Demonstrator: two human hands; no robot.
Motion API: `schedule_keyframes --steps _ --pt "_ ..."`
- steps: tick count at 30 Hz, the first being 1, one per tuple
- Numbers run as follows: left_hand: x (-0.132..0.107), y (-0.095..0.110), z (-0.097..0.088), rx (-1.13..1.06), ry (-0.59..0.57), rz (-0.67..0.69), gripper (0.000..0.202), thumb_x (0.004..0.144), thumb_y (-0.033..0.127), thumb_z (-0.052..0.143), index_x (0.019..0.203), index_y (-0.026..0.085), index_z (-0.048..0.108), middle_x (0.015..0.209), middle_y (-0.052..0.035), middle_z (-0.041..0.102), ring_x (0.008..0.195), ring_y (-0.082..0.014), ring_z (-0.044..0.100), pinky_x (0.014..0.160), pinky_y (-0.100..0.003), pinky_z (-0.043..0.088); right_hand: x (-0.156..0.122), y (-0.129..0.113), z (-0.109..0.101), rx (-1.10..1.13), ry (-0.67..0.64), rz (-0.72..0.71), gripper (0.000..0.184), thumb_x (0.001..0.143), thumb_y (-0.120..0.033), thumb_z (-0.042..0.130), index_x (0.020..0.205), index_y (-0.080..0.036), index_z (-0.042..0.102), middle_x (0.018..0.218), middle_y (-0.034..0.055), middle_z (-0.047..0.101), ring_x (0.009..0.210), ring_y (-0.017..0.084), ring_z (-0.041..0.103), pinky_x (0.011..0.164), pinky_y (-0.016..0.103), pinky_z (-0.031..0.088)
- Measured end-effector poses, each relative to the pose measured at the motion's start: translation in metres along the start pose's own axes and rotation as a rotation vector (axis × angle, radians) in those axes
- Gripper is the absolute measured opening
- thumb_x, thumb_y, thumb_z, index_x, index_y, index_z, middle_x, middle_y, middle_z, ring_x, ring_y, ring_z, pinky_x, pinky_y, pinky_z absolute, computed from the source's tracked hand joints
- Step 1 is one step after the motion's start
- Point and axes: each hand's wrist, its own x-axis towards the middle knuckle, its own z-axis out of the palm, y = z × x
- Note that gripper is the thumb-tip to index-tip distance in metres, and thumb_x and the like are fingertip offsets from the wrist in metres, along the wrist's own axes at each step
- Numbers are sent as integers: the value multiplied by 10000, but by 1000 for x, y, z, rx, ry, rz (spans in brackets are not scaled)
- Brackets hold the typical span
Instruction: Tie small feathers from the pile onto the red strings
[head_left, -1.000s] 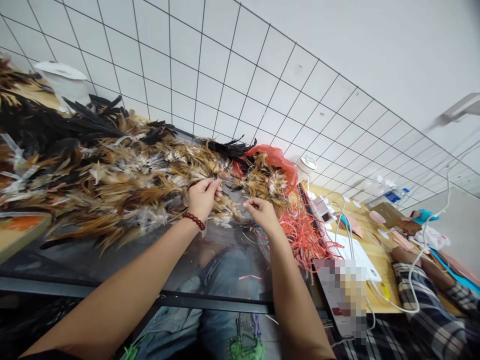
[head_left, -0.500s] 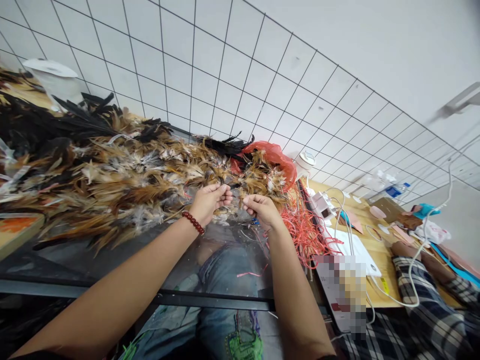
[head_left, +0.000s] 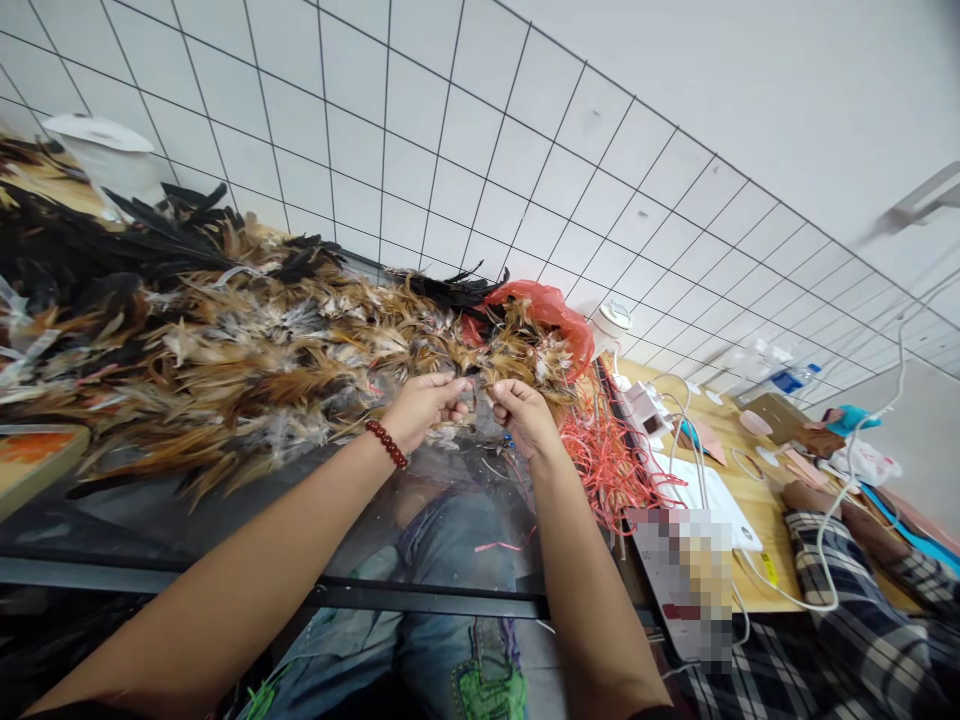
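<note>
My left hand (head_left: pixel 427 412), with a red bead bracelet (head_left: pixel 386 444) at its wrist, pinches thumb and forefinger together. Facing it across a small gap, my right hand (head_left: pixel 521 415) is pinched as well. Whatever lies between the fingertips of either hand is too small to make out. Both hands are above the glass tabletop (head_left: pixel 300 510), at the near edge of a big heap of brown feathers (head_left: pixel 300 340). A smaller bunch of brown feathers (head_left: pixel 536 355) lies just behind my right hand, partly on a red plastic bag (head_left: pixel 551 305).
Tangled red string (head_left: pixel 600 450) lies right of my right hand. Black feathers (head_left: pixel 135 250) and a white tub (head_left: pixel 105 160) are back left. A phone (head_left: pixel 667 570), cables and a charger (head_left: pixel 646 410) sit rightward. A co-worker's plaid sleeve (head_left: pixel 847 600) rests at far right.
My two hands have come slightly closer together: the left fingertips shifted a little right, the right ones slightly up. Both remain pinched. The feathers and string look the same.
</note>
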Motion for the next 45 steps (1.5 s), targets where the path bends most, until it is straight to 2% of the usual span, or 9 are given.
schedule_keyframes --steps 4,10,13,15,21,27,33,37,45 --pt "-1 -2 2 16 -68 -32 158 696 216 782 696 88 690 667 -82 656 545 -112 602 527 -230 507 2 4 0 -12 8 31 413 556 -489 794 686 -199 530 522 -76 448 482 62 368 483 207 269" --pt "5 4 -3 -62 124 82 111 722 171 742 688 90 674 631 -56 639 526 -90 585 531 -211 503 7 8 -4 81 55 67 415 551 -461 798 680 -195 507 554 -73 471 483 52 387 464 190 278" --pt "7 6 -3 27 249 111 74 699 139 738 676 99 680 693 -64 670 492 -83 568 487 -210 490 6 7 -4 121 61 56 374 537 -394 815 690 -184 546 558 -61 511 488 50 409 460 182 288" --pt "6 5 -2 67 275 115 71 690 127 738 660 100 679 733 -73 686 493 -83 572 469 -204 481 5 6 -2 119 48 46 359 528 -353 823 705 -182 562 544 -64 517 485 51 427 462 179 301" --pt "3 2 -3 -95 1 -175 51 753 102 697 704 92 692 725 -115 700 641 -143 672 583 -232 555 5 8 5 4 107 -105 368 508 -320 836 724 -191 567 568 -67 555 532 71 500 535 203 381" --pt "4 2 -6 -127 -121 -324 92 821 118 642 764 99 711 764 -127 717 680 -151 692 633 -231 576 8 13 7 -88 167 -238 374 517 -366 844 716 -188 583 649 -44 609 605 83 540 620 222 441" --pt "3 1 -7 -71 -223 -357 70 835 122 634 826 81 690 762 -108 709 666 -142 687 648 -237 574 5 15 9 -133 112 -250 351 550 -372 834 733 -178 607 655 -31 646 603 98 579 619 233 464" --pt "3 0 -8 -21 -248 -338 96 815 125 660 733 74 659 646 -58 647 536 -99 620 554 -203 535 5 14 10 -59 104 -240 329 560 -325 831 762 -182 615 634 -45 641 588 91 581 626 230 465" --pt "-2 1 -4 63 -315 -297 148 752 193 740 725 65 670 598 -45 611 489 -86 567 484 -181 467 5 11 10 22 110 -193 366 517 -313 847 756 -179 605 600 -58 616 539 78 536 594 225 436"
